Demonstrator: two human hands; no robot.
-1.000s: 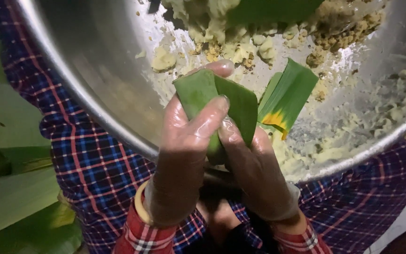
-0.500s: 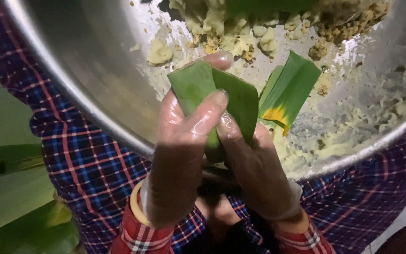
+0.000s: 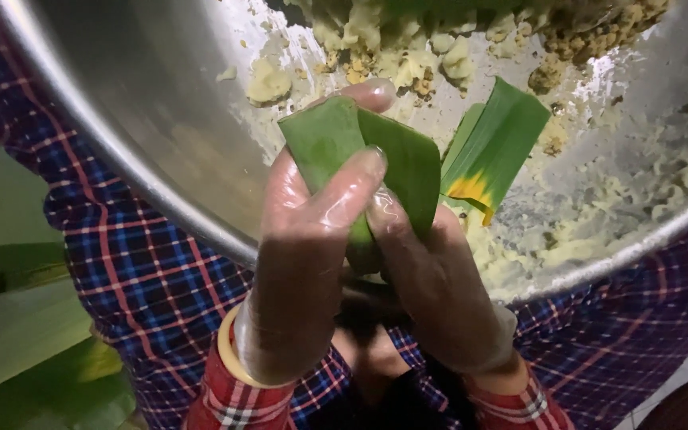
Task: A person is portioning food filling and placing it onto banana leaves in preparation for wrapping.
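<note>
No packages, labels, signs or screens appear anywhere in the view. Nothing carries print or a display.

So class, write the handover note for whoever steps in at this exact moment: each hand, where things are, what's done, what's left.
Left hand: in a clear glove, gripping the folded green leaf from the left, thumb across its front.
Right hand: also gloved, pinching the leaf from the right.
Leaf is held over the big metal bowl, which holds crumbly yellow filling. A second leaf strip lies inside the bowl.
Done: leaf is folded into a pocket shape.
Left: no filling shows on the leaf yet; whether any sits inside the fold is hidden.
</note>
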